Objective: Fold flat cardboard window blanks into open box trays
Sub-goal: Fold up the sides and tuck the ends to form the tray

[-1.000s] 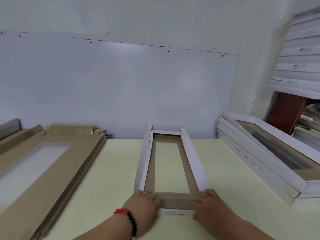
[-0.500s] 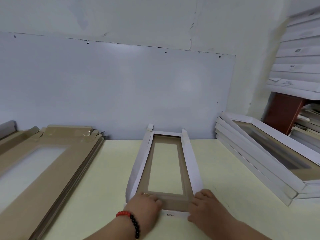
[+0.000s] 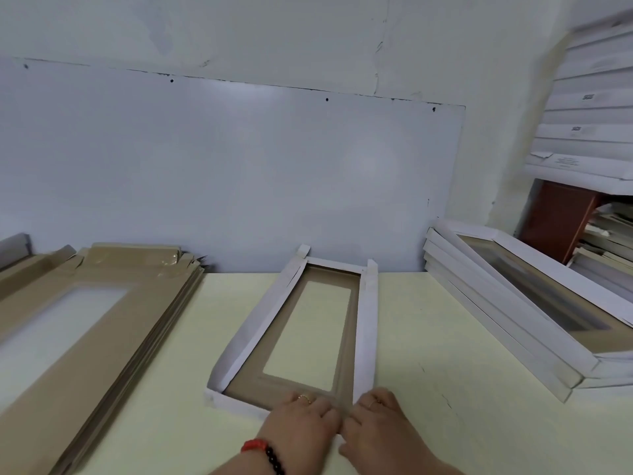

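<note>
Pressing down on the near end of the window blank, the left hand and the right hand are laid side by side at its near right corner, almost touching each other. Both hands are seen from the back; the fingers appear flattened or lightly bent onto the brown inner face and the white near flap, but whether any fingertip is hooked under the flap cannot be told. A red and black bead bracelet is worn on the left wrist.

The blank is lying lengthwise on the pale yellow table, brown side up, with its clear window in the middle. Both long side walls have been raised, and the far end also appears to be turned up, with small tabs standing at the far corners. The near end wall is judged to be the step in hand: its white strip is lying low along the table edge of the blank and is not yet locked upright.

To the left, a stack of flat blanks is waiting, so much of the work is judged to be left. To the right, a leaning pile of finished trays is resting, with more white boxes stacked on the shelf behind.
</note>
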Demonstrator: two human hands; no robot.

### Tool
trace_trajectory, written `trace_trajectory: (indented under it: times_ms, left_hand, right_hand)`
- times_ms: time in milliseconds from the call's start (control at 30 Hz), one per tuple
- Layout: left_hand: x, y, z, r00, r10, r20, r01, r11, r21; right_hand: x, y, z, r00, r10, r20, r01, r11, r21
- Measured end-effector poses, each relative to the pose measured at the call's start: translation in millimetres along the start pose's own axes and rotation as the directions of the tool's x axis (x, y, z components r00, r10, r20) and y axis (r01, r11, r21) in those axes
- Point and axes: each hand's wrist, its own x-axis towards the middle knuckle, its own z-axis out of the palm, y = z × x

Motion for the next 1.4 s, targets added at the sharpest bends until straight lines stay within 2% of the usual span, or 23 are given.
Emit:
trace_trajectory:
  times_ms: [100, 133, 200, 267, 400, 500, 567, 667, 800, 967, 1067, 1400]
  left_hand:
    - [-9, -5, 4, 1.0, 0.005, -0.003, -0.005, 0.997, 0.076]
    - [-11, -6, 4, 1.0, 0.005, -0.021, -0.003, 0.997, 0.078]
    - [-12, -4, 3, 0.999, 0.021, -0.037, -0.017, 0.995, 0.096]
    - [-12, -3, 3, 0.999, 0.015, -0.029, -0.012, 0.995, 0.102]
    - [-13, -3, 6, 1.0, -0.026, 0.008, 0.025, 0.996, 0.088]
    - [-12, -3, 5, 0.998, -0.025, 0.056, 0.017, 0.991, 0.132]
    - [-11, -2, 3, 0.994, -0.048, 0.102, 0.036, 0.993, 0.111]
    - [-10, -5, 4, 0.994, -0.024, 0.106, 0.026, 1.0, -0.017]
    - [-4, -5, 11, 0.968, -0.079, 0.24, 0.073, 0.997, 0.031]
    - [6, 5, 12, 0.959, -0.119, 0.258, 0.123, 0.992, 0.001]
    - [7, 7, 9, 0.963, -0.13, 0.236, 0.133, 0.991, 0.002]
    - [5, 10, 6, 0.967, -0.138, 0.214, 0.143, 0.99, -0.007]
  right_hand:
    - [5, 15, -23, 0.986, -0.002, 0.167, -0.005, 0.999, 0.045]
    - [9, 24, -30, 0.987, 0.004, 0.16, -0.011, 0.999, 0.044]
    - [21, 43, -40, 0.986, 0.069, 0.152, -0.091, 0.986, 0.139]
    - [33, 60, -39, 0.96, 0.127, 0.248, -0.18, 0.963, 0.202]
    - [59, 65, -25, 0.903, 0.119, 0.412, -0.125, 0.992, -0.012]
    - [67, 54, -8, 0.878, 0.064, 0.475, -0.056, 0.998, -0.03]
    - [67, 51, -3, 0.871, 0.054, 0.489, -0.063, 0.998, 0.003]
    - [64, 54, -2, 0.863, 0.084, 0.498, -0.139, 0.987, 0.075]
    - [60, 59, -8, 0.851, 0.078, 0.519, -0.218, 0.952, 0.215]
    - [48, 63, -1, 0.918, -0.022, 0.395, -0.032, 0.991, 0.13]
    - [46, 67, 2, 0.928, -0.052, 0.368, 0.014, 0.994, 0.104]
    - [57, 73, 2, 0.893, -0.034, 0.449, -0.016, 0.994, 0.106]
